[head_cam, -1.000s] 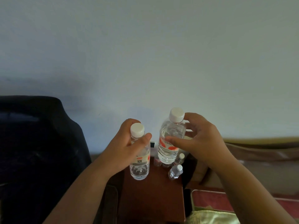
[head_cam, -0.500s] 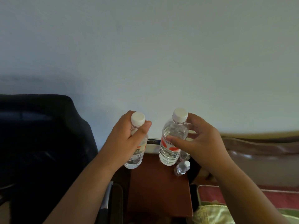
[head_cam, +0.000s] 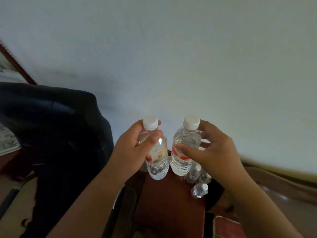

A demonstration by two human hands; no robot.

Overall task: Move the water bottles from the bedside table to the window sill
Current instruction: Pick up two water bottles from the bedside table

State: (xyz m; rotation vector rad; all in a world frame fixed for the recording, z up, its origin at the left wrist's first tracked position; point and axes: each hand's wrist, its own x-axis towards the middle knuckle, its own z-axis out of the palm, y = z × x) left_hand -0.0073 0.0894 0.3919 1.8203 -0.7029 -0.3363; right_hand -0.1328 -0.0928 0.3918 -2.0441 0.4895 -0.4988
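My left hand [head_cam: 132, 152] grips a clear water bottle [head_cam: 158, 162] with a white cap by its neck and shoulder. My right hand [head_cam: 212, 153] grips a second, slightly larger clear bottle [head_cam: 184, 148] with a red-and-white label. Both bottles are upright, side by side and lifted above the reddish-brown bedside table [head_cam: 168, 208]. Three small clear bottles [head_cam: 199, 189] with white caps still stand at the table's back right corner, partly hidden by my right hand.
A dark garment [head_cam: 56, 134] drapes over a chair on the left. A plain pale wall fills the upper view. A wooden frame edge [head_cam: 17, 64] shows at the far left. Bed headboard [head_cam: 281, 184] and bedding lie to the right.
Both hands have kept their bottles and lifted them slightly. The view has swung left, bringing the frame edge at far left into sight.
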